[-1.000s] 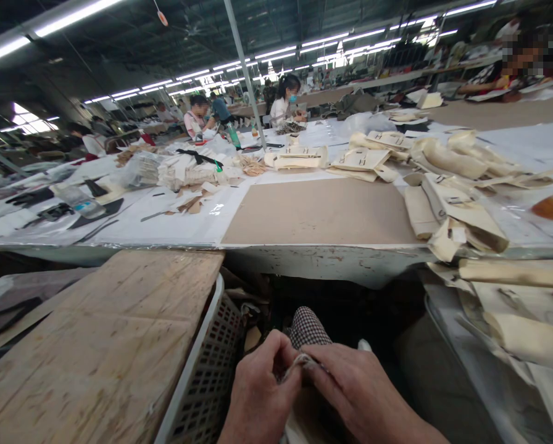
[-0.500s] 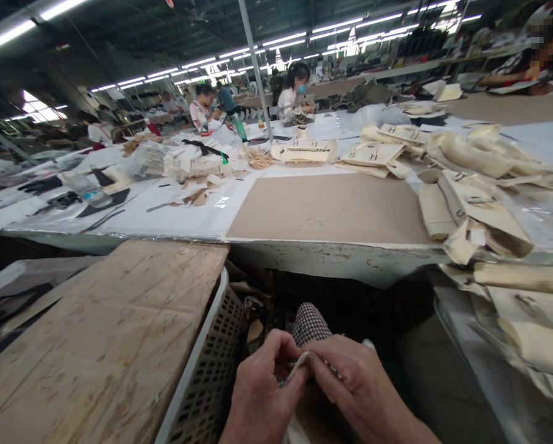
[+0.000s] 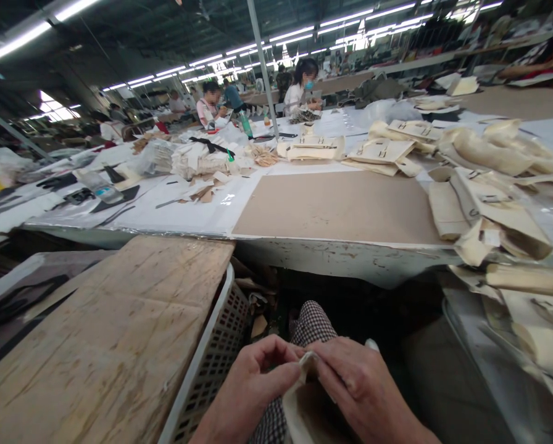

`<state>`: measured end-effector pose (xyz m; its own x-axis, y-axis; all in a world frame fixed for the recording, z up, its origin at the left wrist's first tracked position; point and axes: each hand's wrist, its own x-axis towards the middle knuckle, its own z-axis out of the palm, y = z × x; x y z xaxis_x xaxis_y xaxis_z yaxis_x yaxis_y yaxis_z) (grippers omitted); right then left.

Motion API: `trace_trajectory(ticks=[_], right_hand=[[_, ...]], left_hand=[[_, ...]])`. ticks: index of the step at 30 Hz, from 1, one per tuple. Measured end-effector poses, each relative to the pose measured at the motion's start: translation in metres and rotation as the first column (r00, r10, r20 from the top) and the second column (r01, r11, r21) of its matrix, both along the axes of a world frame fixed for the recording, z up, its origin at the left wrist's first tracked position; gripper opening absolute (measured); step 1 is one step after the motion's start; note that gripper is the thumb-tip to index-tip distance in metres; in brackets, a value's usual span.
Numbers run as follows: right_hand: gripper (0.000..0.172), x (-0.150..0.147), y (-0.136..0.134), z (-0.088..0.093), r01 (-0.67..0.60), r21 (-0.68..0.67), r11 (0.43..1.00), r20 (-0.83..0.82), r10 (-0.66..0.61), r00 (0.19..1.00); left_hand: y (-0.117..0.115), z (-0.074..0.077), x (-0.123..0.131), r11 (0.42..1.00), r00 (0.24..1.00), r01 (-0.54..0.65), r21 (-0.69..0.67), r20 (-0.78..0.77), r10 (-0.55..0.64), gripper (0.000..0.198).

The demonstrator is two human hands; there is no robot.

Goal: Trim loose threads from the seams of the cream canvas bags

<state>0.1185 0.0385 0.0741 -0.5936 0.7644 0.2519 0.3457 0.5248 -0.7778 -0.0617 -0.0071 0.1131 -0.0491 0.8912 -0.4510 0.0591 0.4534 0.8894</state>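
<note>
Low in the view, over my lap, a cream fabric piece (image 3: 299,412) hangs with its folded edge uppermost. It resembles the cream bag pieces on the table. My right hand (image 3: 362,379) is closed on that edge, thumb and fingers pressed round it. From the other side my left hand (image 3: 260,373) meets the same edge, thumb and forefinger pinched at it with the fingers curled. The two hands almost touch at the fingertips. Most of the fabric's lower part is hidden behind my right hand or out of view.
Ahead is a white table with a brown board (image 3: 341,203) on it. Several cream bag pieces (image 3: 498,209) lie at its right. A white plastic basket (image 3: 212,345) stands left of my knees, beside a worn wooden board (image 3: 105,327). Co-workers (image 3: 299,92) sit across the table.
My left hand has shifted slightly left and its fingers are a little more raised. More of the fabric's opening shows below the hands. The view has turned slightly left.
</note>
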Motion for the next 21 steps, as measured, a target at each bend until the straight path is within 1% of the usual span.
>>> trace_trajectory(ticks=[3, 5, 7, 9, 10, 11, 12, 15, 16, 18, 21], right_hand=[[0.030, 0.000, -0.001, -0.002, -0.004, 0.002, 1.000, -0.010, 0.004, 1.000], [0.029, 0.000, -0.001, -0.004, -0.011, -0.003, 1.000, -0.010, 0.011, 1.000], [0.029, -0.001, -0.001, -0.006, -0.020, 0.002, 1.000, 0.000, 0.020, 1.000], [0.030, -0.001, 0.000, -0.007, -0.020, 0.017, 1.000, 0.016, 0.020, 1.000], [0.031, 0.000, 0.000, -0.007, -0.018, 0.023, 1.000, 0.026, 0.017, 1.000], [0.032, 0.000, 0.000, -0.006, -0.018, 0.025, 1.000, 0.035, 0.017, 0.999], [0.032, 0.000, 0.000, -0.005, -0.016, 0.025, 1.000, 0.041, 0.015, 0.999], [0.032, 0.002, -0.001, -0.003, -0.017, 0.034, 0.999, 0.048, 0.016, 0.999], [0.032, 0.003, -0.001, -0.003, -0.016, 0.044, 0.999, 0.046, 0.014, 0.999], [0.031, 0.004, 0.000, -0.005, -0.021, 0.076, 0.997, 0.051, 0.017, 0.999], [0.029, 0.004, 0.001, -0.013, -0.045, 0.153, 0.987, 0.082, 0.033, 0.996]], left_hand=[[0.001, 0.000, 0.005, 0.999, 0.997, 0.011, 0.047, -0.073, -0.008, 0.017], [-0.001, -0.003, 0.010, 0.995, 0.981, 0.014, 0.102, -0.194, 0.006, 0.020], [-0.004, -0.009, 0.016, 0.982, 0.926, 0.022, 0.190, -0.374, 0.051, 0.021], [-0.007, -0.013, 0.020, 0.954, 0.833, 0.062, 0.294, -0.542, 0.113, 0.020], [-0.008, -0.014, 0.021, 0.938, 0.793, 0.098, 0.332, -0.595, 0.127, 0.019], [-0.008, -0.014, 0.021, 0.928, 0.772, 0.136, 0.346, -0.625, 0.120, 0.019], [-0.007, -0.012, 0.021, 0.926, 0.769, 0.172, 0.337, -0.633, 0.088, 0.019], [-0.002, -0.004, 0.017, 0.929, 0.800, 0.256, 0.267, -0.598, -0.049, 0.016], [0.000, -0.003, 0.015, 0.926, 0.799, 0.275, 0.257, -0.597, -0.071, 0.016], [0.001, -0.005, 0.012, 0.908, 0.774, 0.302, 0.290, -0.631, -0.056, 0.017], [-0.001, -0.018, 0.011, 0.851, 0.699, 0.346, 0.396, -0.713, 0.048, 0.018]])
